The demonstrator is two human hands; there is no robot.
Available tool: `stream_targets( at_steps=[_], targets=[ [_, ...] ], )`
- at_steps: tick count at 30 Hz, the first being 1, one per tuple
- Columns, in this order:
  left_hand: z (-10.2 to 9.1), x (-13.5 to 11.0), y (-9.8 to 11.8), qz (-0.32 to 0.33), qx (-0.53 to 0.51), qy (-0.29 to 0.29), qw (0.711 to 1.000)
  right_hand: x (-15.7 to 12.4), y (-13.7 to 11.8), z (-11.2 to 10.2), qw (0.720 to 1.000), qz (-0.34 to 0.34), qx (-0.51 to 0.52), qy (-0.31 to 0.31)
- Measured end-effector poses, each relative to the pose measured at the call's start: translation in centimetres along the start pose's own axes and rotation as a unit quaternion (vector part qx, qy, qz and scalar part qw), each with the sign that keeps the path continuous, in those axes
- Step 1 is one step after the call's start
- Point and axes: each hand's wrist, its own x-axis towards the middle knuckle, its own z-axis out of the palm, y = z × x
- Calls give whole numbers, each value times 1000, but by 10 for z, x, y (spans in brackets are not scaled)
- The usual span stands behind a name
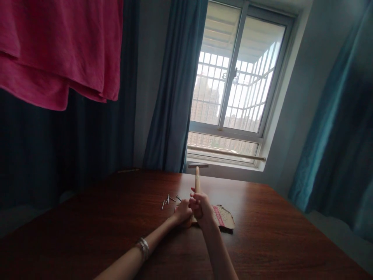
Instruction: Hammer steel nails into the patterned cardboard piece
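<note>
My right hand [201, 206] is wrapped round the wooden handle of a hammer [197, 182]. The hammer is raised above the table, its metal head up against the window wall. Close beside it on the left, my left hand [183, 212] is closed low at the edge of a tan piece, perhaps cardboard, with a red patterned band [225, 218]. What its fingers hold, if anything, is hidden. Dark marks line the far edge of the tan piece. Several loose nails [168, 200] lie on the table just beyond my left hand.
The brown wooden table [256, 241] reaches to the wall under a barred window [230, 89]. Blue curtains [169, 101] hang on both sides of the window. A pink cloth [72, 50] hangs at the upper left.
</note>
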Motion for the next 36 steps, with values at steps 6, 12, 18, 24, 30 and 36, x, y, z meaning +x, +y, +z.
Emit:
stream_targets(
  at_steps=[6, 12, 18, 24, 30, 36],
  targets=[
    [4, 1, -4, -3, 11, -14, 1000, -41, -5, -65, 994, 102, -37, 23],
    [11, 5, -15, 13, 21, -4, 1000, -88, 7, -86, 990, 52, -130, 33],
    [11, 5, -18, 18, 21, -10, 1000, -118, -3, -80, 976, 50, -209, 37],
    [14, 4, -19, 29, 15, -4, 999, -123, -8, -72, 973, 44, -226, 27],
    [10, 3, -14, 39, 24, -1, 999, -122, -10, -71, 966, 10, -256, 46],
    [5, 1, -9, 32, 22, -7, 999, -121, -19, -74, 955, 44, -292, 37]
  ],
)
